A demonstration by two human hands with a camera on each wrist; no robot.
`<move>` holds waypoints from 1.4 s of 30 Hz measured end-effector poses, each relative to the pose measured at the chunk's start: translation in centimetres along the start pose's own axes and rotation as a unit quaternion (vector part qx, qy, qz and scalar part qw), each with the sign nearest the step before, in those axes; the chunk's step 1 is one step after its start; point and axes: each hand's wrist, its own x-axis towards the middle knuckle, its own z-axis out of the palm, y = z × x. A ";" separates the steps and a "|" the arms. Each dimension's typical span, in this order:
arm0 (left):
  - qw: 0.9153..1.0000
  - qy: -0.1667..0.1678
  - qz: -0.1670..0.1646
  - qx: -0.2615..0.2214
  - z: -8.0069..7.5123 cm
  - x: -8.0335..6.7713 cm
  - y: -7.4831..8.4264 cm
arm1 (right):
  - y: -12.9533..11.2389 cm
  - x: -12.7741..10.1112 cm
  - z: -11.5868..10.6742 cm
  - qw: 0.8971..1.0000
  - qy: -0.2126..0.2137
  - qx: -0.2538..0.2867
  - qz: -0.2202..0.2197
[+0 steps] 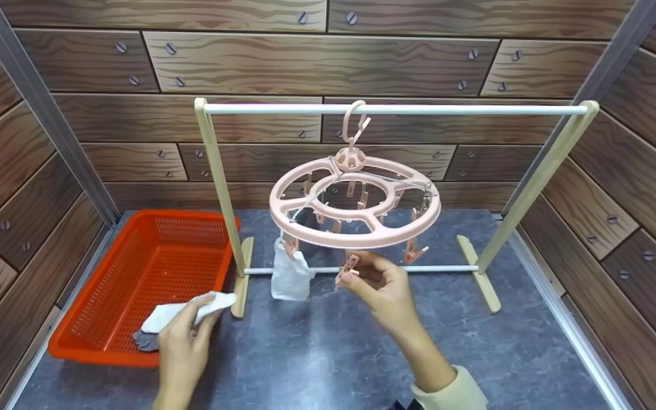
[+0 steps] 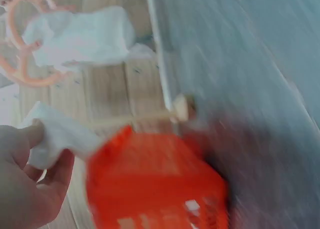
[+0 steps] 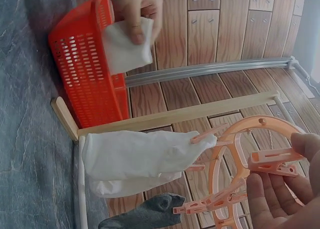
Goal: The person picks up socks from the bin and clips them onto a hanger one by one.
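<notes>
My left hand (image 1: 183, 344) pinches a white sock (image 1: 218, 302) over the near right side of the red basket (image 1: 103, 357). A grey cloth item (image 1: 146, 341) lies beneath it in the basket. With thumb and fingers, my right hand (image 1: 389, 296) grips a pink clothespin (image 3: 274, 161) at the near rim of the round pink drying hanger (image 1: 339, 240). Left of that hand a white sock (image 1: 291, 279) hangs from another clip. Behind it, in the right wrist view, another white piece and a dark grey sock (image 3: 147, 212) also hang. The left wrist view is blurred.
The hanger's hook (image 1: 354, 122) loops over the white top bar (image 1: 464, 109) of a wooden-legged stand. Its left leg (image 1: 221, 188) rises close beside the basket, and a lower bar (image 1: 436, 268) runs behind my right hand. Wood-patterned walls enclose the grey tabletop (image 1: 299, 370).
</notes>
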 end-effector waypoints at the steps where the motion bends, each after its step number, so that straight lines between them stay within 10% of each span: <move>1: 1.000 0.008 0.004 -0.019 0.3 0.2 0.6 | 0.0 0.0 0.0 1.000 -0.001 0.004 0.000; 10: 0.984 -0.020 0.037 -0.176 3.2 1.7 6.7 | 0.0 0.1 -0.2 1.000 -0.008 0.007 -0.011; 28: 0.965 -0.100 0.058 -0.235 5.3 4.2 14.5 | -1.0 0.6 -0.9 0.990 -0.047 0.059 -0.118; 42: 0.958 -0.137 0.054 -0.245 7.1 4.2 14.3 | -1.1 0.5 -0.6 0.989 -0.054 0.058 -0.124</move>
